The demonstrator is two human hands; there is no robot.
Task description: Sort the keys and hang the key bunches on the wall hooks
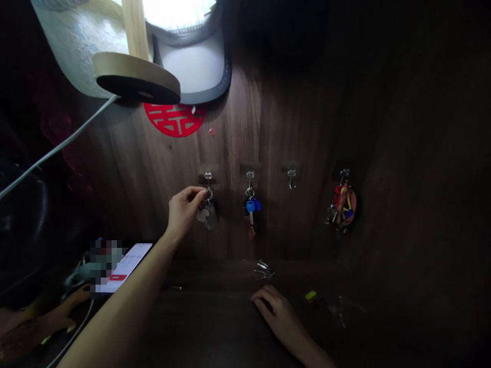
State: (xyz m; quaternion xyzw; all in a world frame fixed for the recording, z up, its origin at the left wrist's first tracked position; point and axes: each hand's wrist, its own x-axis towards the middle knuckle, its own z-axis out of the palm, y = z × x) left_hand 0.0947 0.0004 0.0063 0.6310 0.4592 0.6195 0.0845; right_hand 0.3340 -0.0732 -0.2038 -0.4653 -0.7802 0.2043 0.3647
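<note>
My left hand (183,210) reaches up to the leftmost wall hook (208,175). Thumb and fingertips pinch the ring of a bunch of keys (209,217) hanging at that hook; the exact contact is partly hidden. My right hand (279,318) rests low on the dark surface, fingers loosely bent with a gap beside the thumb, holding nothing visible. Just above it lies a small set of loose keys (264,271). A second bunch with a blue-headed key (250,206) hangs from the neighbouring hook (250,174).
One hook (292,176) is bare; the far right one carries a colourful pouch with keys (345,207). A yellow-tagged item (311,296) lies right of my hand. Another person's hand (72,304) is beside a lit phone (125,268). A lamp (136,76) overhangs.
</note>
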